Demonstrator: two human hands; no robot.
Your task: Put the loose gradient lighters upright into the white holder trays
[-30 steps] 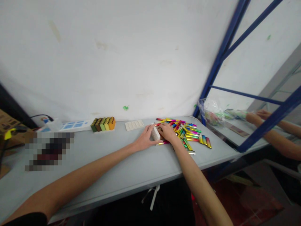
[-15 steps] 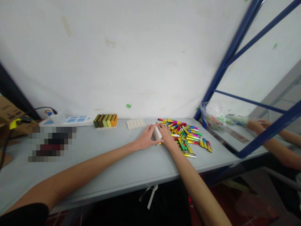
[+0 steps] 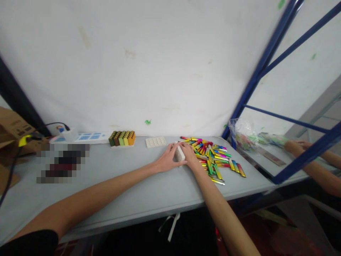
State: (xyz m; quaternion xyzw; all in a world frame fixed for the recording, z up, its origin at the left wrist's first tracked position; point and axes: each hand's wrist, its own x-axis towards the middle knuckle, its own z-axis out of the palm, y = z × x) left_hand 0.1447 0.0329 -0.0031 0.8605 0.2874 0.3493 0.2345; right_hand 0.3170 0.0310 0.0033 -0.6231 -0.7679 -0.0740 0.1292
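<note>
Finding, from the left, a power strip lying along the wall; then green-to-orange pieces standing packed in rows, probably for keeping colours together; next, a white holed tray lying flat on the tabletop, perhaps for staying within reach; curving the left hand around a white block at the middle, thumb and fingers half spread, likely for keeping it from tipping; bending the right hand against the block's right side, fingers partly hidden, so being unable to tell of any grip there; having shiny coloured pieces strewn just beyond, likely for easy reaching; comparing with a second ago, bringing the right hand closer to the block, narrowing the gap showing then; seeing everything sitting slightly farther right in view.
</note>
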